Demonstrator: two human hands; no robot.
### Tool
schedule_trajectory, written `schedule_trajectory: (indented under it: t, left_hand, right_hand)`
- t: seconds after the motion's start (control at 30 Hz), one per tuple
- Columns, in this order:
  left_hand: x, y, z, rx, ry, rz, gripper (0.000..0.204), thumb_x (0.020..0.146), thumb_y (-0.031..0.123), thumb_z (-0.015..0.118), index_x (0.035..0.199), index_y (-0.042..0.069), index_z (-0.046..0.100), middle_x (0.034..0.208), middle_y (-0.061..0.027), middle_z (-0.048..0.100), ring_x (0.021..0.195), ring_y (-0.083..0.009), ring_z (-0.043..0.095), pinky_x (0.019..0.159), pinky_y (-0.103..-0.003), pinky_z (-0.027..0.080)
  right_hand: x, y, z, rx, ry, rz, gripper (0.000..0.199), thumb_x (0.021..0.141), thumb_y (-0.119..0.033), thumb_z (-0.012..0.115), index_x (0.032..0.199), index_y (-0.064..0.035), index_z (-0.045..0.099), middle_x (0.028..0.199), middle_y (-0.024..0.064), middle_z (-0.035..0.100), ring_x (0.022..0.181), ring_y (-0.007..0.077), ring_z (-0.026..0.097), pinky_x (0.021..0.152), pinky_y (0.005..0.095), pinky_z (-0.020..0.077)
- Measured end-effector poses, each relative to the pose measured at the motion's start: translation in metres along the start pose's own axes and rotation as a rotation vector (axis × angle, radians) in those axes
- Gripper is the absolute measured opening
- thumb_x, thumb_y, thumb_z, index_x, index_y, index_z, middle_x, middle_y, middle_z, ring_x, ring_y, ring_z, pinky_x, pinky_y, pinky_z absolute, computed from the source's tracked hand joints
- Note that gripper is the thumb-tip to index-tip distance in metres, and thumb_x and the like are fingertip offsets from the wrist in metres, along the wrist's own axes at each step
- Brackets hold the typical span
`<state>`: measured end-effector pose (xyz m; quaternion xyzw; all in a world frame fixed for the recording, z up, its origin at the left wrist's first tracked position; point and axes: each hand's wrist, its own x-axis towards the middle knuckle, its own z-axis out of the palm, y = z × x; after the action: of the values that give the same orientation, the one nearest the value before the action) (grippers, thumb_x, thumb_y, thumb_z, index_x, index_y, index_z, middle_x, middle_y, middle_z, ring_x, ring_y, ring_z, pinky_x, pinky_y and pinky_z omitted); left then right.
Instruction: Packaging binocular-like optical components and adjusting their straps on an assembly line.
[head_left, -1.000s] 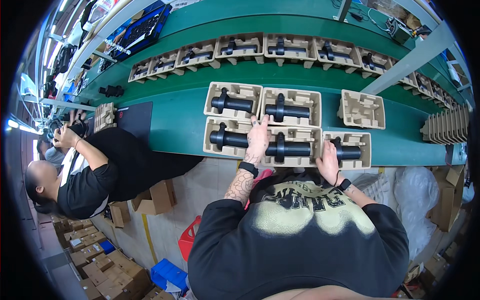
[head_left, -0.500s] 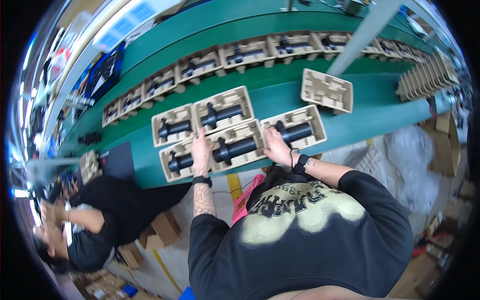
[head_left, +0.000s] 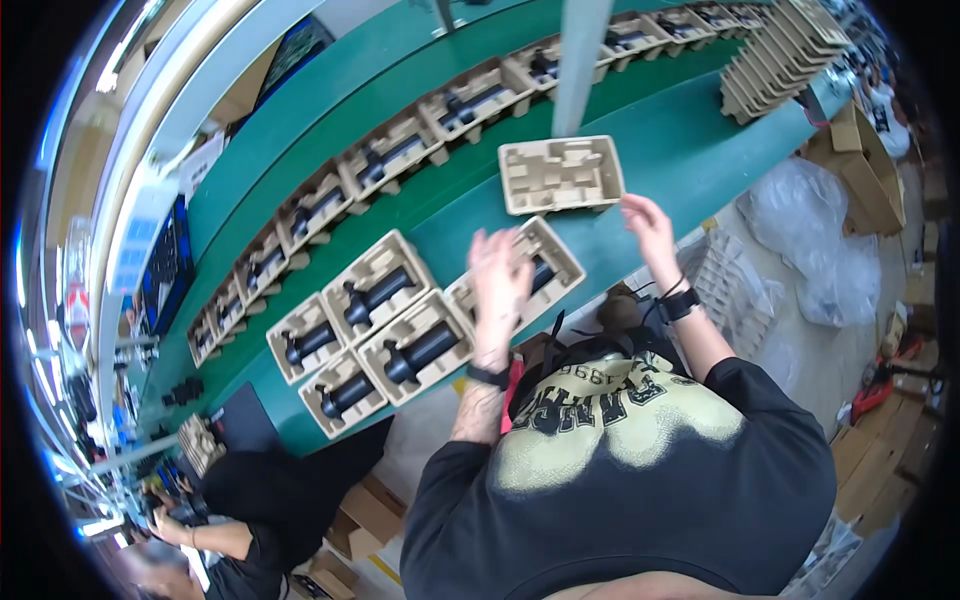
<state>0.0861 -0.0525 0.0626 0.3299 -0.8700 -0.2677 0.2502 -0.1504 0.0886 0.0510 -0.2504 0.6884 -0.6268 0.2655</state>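
My left hand (head_left: 498,275), slightly blurred with fingers outstretched, is over a brown moulded-pulp tray (head_left: 570,262). A black cylindrical part (head_left: 543,272) shows in that tray, partly hidden by the hand; whether they touch, I cannot tell. My right hand (head_left: 650,232) has its fingers loosely extended and holds nothing. It is just beside the right edge of a pulp tray without a part (head_left: 562,180). To the left, several pulp trays sit close together, each with a black flanged cylinder (head_left: 425,352) lying in it.
Along the raised green strip behind runs a curved row of filled trays (head_left: 395,160). A grey post (head_left: 580,70) rises behind the partless tray. Stacked trays (head_left: 780,60) stand far right. Clear plastic bags (head_left: 800,220) and cartons lie beyond the table edge. Another person (head_left: 250,530) works at lower left.
The view has swung to the right. My left hand has moved from the grouped trays to the right-hand filled tray. My right hand has left that tray and moved right, beside the partless one.
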Motion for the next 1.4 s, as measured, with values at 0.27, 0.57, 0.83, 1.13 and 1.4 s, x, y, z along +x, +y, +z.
schedule_trajectory:
  t: [0.27,0.57,0.83,1.13,1.4]
  left_hand:
    - [0.104,0.066,0.189,0.171,-0.281,0.087,0.036,0.088,0.023,0.056,0.123,0.018,0.057,0.082,-0.0179,0.066,0.076,-0.0356,0.064,0.075,-0.048,0.048]
    - [0.126,0.093,0.203,0.554,0.144,0.029,0.021,0.082,0.018,0.059,0.100,0.012,0.068,0.083,-0.0160,0.065,0.086,-0.0353,0.061,0.080,-0.047,0.046]
    - [0.301,0.335,0.218,-0.920,-0.208,0.044,0.024,0.097,0.015,0.051,0.086,-0.003,0.063,0.068,-0.0041,0.060,0.059,-0.0086,0.054,0.054,-0.022,0.043]
    - [0.500,0.467,0.263,-0.944,-0.382,-0.123,0.036,0.092,0.039,0.056,0.080,0.005,0.056,0.064,-0.0027,0.057,0.051,-0.0113,0.058,0.045,-0.021,0.047]
    - [0.499,0.490,0.233,-0.893,-0.138,-0.170,0.037,0.091,0.029,0.059,0.064,0.004,0.056,0.053,-0.0043,0.056,0.039,-0.0100,0.049,0.038,-0.021,0.036]
  right_hand:
    - [0.060,-0.003,-0.242,0.064,0.364,-0.048,0.031,0.088,-0.004,0.052,0.117,-0.0027,0.060,0.105,0.0052,0.064,0.093,0.0109,0.059,0.076,0.0241,0.0476]
    - [0.142,-0.039,-0.507,-0.095,0.772,-0.160,0.029,0.091,-0.011,0.049,0.117,-0.0023,0.059,0.106,0.0076,0.064,0.092,0.0119,0.060,0.074,0.0234,0.0468]
    - [0.272,-0.176,-0.537,0.037,0.624,-0.472,0.027,0.095,-0.021,0.050,0.110,-0.0051,0.065,0.080,-0.0002,0.064,0.067,0.0052,0.057,0.057,0.0185,0.0425]
    - [0.465,-0.265,-0.593,-0.568,0.061,-0.218,0.039,0.087,-0.034,0.058,0.096,0.0024,0.068,0.082,0.0027,0.067,0.073,0.0103,0.059,0.063,0.0248,0.0462]
    - [0.472,-0.264,-0.583,0.053,-0.281,-0.249,0.022,0.086,-0.018,0.063,0.097,0.0011,0.066,0.087,0.0027,0.066,0.080,0.0084,0.060,0.071,0.0233,0.0477]
